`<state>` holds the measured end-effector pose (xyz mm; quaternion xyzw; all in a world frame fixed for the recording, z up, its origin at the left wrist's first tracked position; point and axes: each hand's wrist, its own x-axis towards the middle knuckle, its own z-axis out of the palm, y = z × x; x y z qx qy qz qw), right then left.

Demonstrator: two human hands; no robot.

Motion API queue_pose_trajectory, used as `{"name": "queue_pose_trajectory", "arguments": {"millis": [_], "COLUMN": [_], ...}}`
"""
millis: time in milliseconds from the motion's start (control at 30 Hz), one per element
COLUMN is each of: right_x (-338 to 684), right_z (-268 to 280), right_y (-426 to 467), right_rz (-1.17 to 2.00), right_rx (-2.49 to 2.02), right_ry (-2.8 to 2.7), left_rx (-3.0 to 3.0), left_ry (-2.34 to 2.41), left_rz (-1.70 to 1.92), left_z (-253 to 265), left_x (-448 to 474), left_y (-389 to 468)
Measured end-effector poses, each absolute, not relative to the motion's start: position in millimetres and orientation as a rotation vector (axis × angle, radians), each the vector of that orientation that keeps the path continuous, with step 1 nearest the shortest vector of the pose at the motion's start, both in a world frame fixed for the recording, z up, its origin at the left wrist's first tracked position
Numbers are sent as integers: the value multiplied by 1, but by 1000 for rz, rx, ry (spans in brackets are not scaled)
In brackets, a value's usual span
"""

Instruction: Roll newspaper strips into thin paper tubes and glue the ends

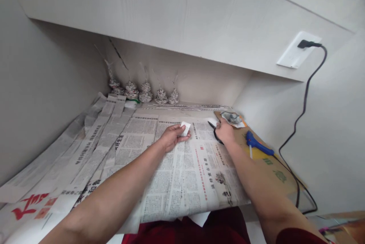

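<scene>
Between the thumb and fingers of my left hand (173,136) is a small white piece of paper (185,128), held over the newspaper sheets (171,183). My right hand (226,131) is closed on a pair of scissors (218,136) with dark handles; the blades point to the upper left, low over the paper. Part of the handles is hidden by my fingers. Just beyond this hand, a crumpled grey and white sheet (232,118) rests on cardboard.
A blue glue gun (258,143) lies on cardboard (273,166) at the right, its cord near the black cable (303,114). Several woven paper gourds (145,92) stand at the back wall. Thin paper rods (194,107) lie beside them. Newspaper strips (97,137) cover the left. A panel (171,11) overhangs.
</scene>
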<state>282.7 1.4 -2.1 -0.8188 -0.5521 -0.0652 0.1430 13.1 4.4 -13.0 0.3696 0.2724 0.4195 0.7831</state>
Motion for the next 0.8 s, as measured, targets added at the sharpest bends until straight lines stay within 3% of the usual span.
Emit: {"name": "queue_pose_trajectory", "arguments": {"millis": [333, 800], "right_x": [274, 266], "right_z": [-10, -20], "right_y": [11, 30], "right_rz": [-2, -24], "right_rx": [-2372, -2209], "right_ry": [-1647, -1808], "left_rx": [796, 807], "left_ry": [599, 609], "left_rz": [918, 1005], "left_z": [-17, -21], "left_x": [12, 6], "left_y": [5, 6]}}
